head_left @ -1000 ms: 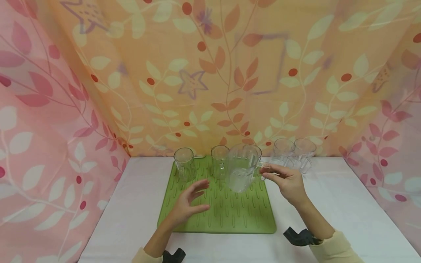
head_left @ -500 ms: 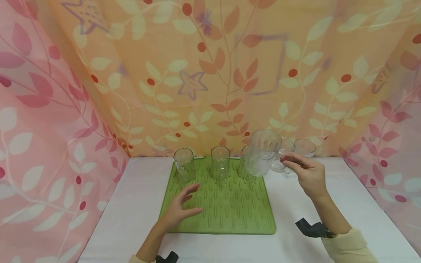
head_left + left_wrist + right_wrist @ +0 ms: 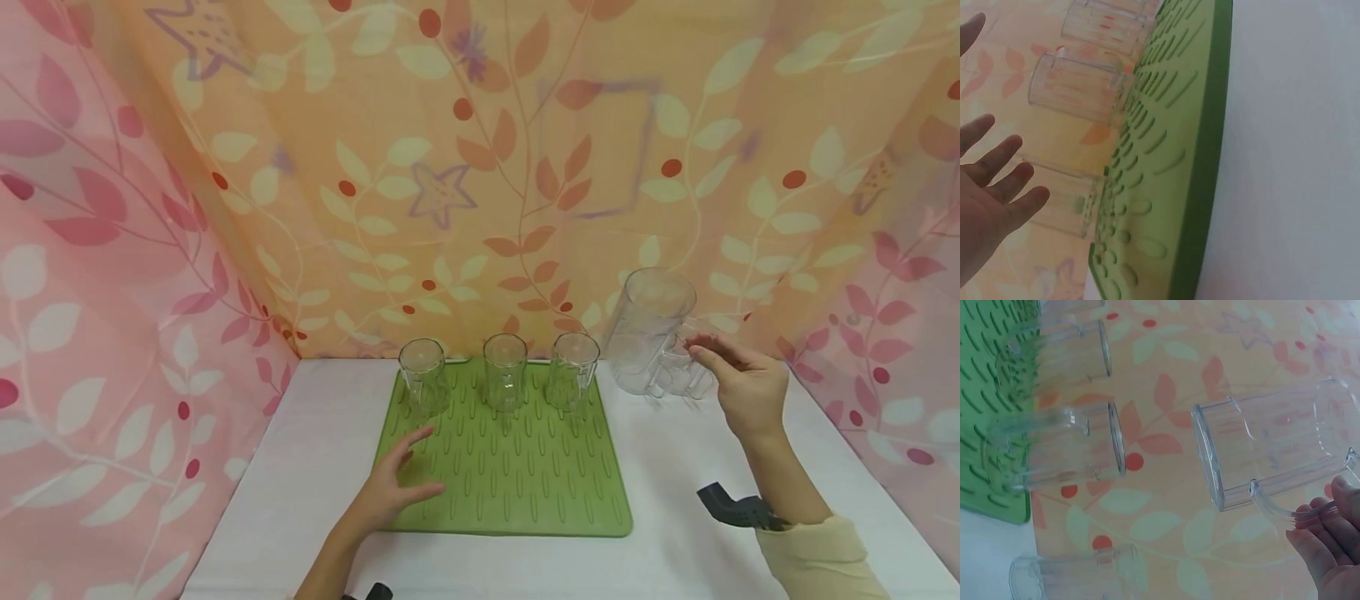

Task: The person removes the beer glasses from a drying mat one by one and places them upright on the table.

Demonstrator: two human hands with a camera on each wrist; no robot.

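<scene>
My right hand [image 3: 750, 396] holds a large clear pitcher [image 3: 647, 333] by its handle, at the back right beside the mat. In the right wrist view the fingers curl round the handle, and the pitcher [image 3: 1275, 431] hangs apart from the mugs. Whether liquid is in it is hard to tell. My left hand [image 3: 386, 492] hovers over the front left of a green ridged mat [image 3: 502, 492], fingers spread and holding nothing. Along the mat's back stand three clear glass mugs: a left mug [image 3: 423, 379], a middle mug [image 3: 504, 373] and a right mug [image 3: 573, 373].
At the back right, off the mat, clear mugs [image 3: 678, 375] stand partly hidden behind the pitcher and my right hand. A white table [image 3: 675, 500] surrounds the mat. A patterned curtain [image 3: 375, 242] hangs close behind the mugs, and pink cloth [image 3: 112, 375] encloses the sides.
My right hand has carried the pitcher up and to the right, from in front of the right mug to near the mugs off the mat. My left hand has drifted left and slightly down.
</scene>
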